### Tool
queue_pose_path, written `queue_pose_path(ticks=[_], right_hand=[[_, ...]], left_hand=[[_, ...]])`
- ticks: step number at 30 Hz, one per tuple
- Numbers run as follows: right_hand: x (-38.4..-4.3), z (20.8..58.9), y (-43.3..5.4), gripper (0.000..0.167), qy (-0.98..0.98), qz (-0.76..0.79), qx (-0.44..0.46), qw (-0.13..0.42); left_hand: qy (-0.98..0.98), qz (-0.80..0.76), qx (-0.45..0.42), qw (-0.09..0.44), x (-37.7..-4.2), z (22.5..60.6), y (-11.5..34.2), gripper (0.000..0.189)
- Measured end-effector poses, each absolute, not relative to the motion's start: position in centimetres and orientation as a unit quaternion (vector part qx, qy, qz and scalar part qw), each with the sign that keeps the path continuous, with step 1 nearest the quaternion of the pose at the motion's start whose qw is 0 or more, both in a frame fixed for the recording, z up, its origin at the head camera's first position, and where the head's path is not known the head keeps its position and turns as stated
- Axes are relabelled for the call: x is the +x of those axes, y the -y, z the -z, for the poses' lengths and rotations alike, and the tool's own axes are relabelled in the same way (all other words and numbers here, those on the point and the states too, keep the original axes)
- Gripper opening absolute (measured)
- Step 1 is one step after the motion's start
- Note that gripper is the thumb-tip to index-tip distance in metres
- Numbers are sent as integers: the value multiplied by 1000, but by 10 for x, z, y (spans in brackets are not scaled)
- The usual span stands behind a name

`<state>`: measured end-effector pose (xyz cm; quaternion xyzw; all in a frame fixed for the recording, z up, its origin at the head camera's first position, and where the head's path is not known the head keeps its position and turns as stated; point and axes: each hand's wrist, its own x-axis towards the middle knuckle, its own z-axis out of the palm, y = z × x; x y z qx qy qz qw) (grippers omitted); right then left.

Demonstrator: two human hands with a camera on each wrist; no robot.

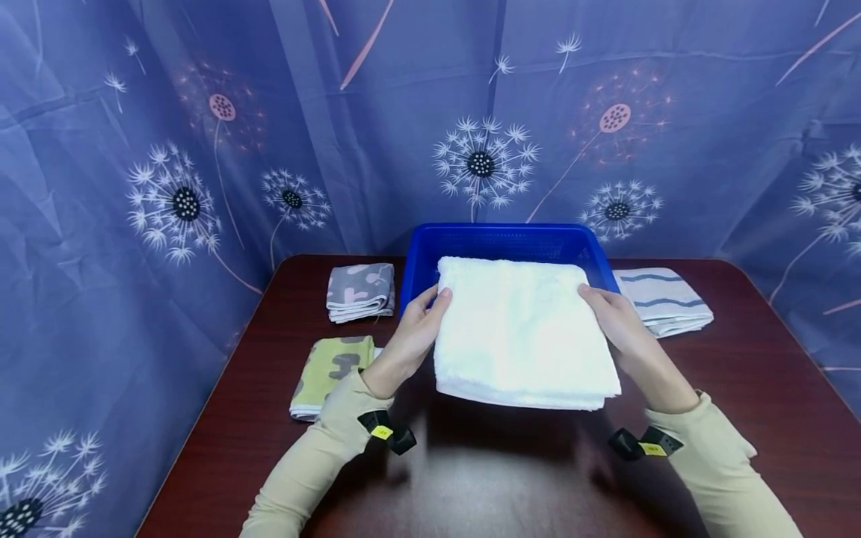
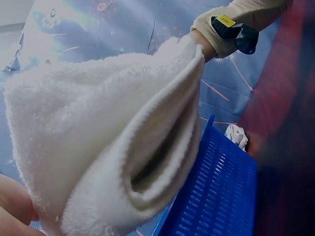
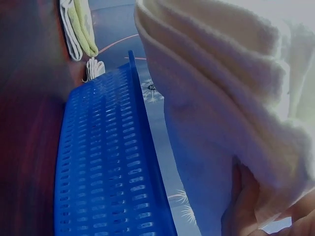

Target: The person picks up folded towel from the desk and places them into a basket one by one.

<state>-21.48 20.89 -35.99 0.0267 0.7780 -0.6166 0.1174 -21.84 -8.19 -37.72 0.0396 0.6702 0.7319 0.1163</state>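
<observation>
A folded white towel (image 1: 518, 329) is held up in front of a blue basket (image 1: 504, 230), hiding much of it. My left hand (image 1: 415, 336) grips the towel's left edge, thumb on top. On the opposite edge, my right hand (image 1: 615, 321) pinches the cloth the same way. Seen from the left wrist, the towel (image 2: 98, 128) shows a looped fold and thick layers. In the right wrist view, fingers (image 3: 246, 196) lie under the stacked layers, and the perforated side of the basket (image 3: 103, 157) stands below. The basket's inside is mostly hidden.
A grey and pink folded towel (image 1: 361, 291) lies left of the basket, with a yellow-green one (image 1: 329, 373) nearer me. To the right is a white towel with blue-grey stripes (image 1: 662, 299). All rest on a dark red-brown table (image 1: 222, 463) against a blue dandelion-print curtain (image 1: 377, 149).
</observation>
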Motion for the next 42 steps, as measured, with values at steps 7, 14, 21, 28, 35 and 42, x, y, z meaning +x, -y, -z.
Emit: queue_pose_path(ticks=[7,14,21,28,35,42], right_hand=[[-218,356,-210,77,-782,608,25,137],[-221,355,-211,54,-761,631,34,151],[-226,356,-207,53,-759,634,31,149],[-234,355,-206,48,-755,638,27,147],[-241,353,-210,46,-752,636,27,172],[-249,353,-211,62,-762,618,27,191]], left_hand=[[-654,-744,40,133,-222,375,82,44],[-633,-757,30,161,-224,374,82,44],[-640,-754,34,146,-230,370,81,38],[-650,-746,23,142,-240,366,78,37],[-652,-744,6,148,-247,365,79,40],[-644,-749,-3,155,-253,366,78,40]])
